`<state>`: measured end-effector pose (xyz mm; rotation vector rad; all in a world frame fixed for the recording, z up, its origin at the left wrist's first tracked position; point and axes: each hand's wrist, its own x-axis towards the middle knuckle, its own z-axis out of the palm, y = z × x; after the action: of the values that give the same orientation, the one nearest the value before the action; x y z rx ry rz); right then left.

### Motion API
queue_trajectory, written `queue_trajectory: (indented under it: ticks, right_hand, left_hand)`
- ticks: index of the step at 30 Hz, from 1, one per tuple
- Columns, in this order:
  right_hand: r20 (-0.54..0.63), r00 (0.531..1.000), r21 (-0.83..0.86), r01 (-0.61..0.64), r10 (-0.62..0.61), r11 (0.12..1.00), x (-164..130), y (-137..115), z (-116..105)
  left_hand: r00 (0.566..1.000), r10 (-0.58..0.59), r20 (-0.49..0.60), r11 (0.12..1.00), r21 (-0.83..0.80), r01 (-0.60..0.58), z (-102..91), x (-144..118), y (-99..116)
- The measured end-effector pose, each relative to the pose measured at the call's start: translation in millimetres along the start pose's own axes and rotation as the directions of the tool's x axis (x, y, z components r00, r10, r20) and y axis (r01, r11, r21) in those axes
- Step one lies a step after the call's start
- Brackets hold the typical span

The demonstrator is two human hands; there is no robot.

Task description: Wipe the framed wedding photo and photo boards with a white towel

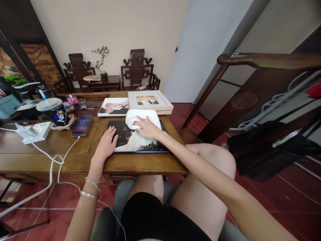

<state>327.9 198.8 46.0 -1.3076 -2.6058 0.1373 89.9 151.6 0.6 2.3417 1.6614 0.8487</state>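
The right hand (147,128) lies palm down on a white cloth (140,117), fingers spread and flat, pressing rather than clamped around it. The cloth sits on the far edge of a dark photo panel (140,142), which lies flat on the wooden table (62,150) directly in front of the seated person. The left hand (106,144) rests flat, fingers together, on the panel's left edge at about 9 o'clock from the cloth, holding nothing.

At 12 o'clock from the panel stands a light-framed picture (149,101), with an unframed print (114,107) just beside it at 11 o'clock. At 9 o'clock from the panel lies a phone (82,125), blurred, with a white cable (56,160) trailing off the table's near edge. Further left are a lidded drink cup (54,112) and a white power strip (37,131).
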Motion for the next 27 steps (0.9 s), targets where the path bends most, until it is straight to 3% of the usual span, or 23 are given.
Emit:
queue_trajectory:
  ticks: [3, 9, 12, 16, 23, 27]
  right_hand:
    - [0.012, 0.999, 0.017, 0.047, -0.047, 0.999, -25.3, -15.6, 1.3]
    - [0.069, 0.979, 0.121, 0.181, -0.19, 0.976, -102.8, -58.0, -7.1]
    - [0.099, 0.969, 0.151, 0.21, -0.226, 0.966, -116.2, -65.2, -13.3]
    - [0.108, 0.977, 0.125, 0.172, -0.186, 0.977, -90.1, -55.4, -12.5]
    - [0.049, 0.998, 0.025, 0.041, -0.042, 0.999, 1.3, -26.4, -1.1]
    - [0.013, 1.0, 0.005, 0.014, -0.014, 1.0, 14.5, -27.5, 2.5]
  left_hand:
    - [1.0, -0.008, 0.001, 1.0, -0.004, 0.008, 0.1, -0.2, 1.2]
    - [1.0, -0.018, -0.005, 1.0, 0.01, 0.018, 1.0, -2.4, 3.1]
    - [1.0, -0.029, 0.003, 1.0, 0.009, 0.029, 1.4, -2.6, 3.3]
    - [1.0, -0.019, -0.003, 1.0, 0.008, 0.019, 1.7, -1.8, 2.3]
    - [1.0, -0.005, -0.002, 1.0, 0.018, 0.006, -0.7, -0.9, 3.7]
    - [1.0, -0.011, -0.002, 1.0, 0.012, 0.011, -2.1, -1.0, 6.0]
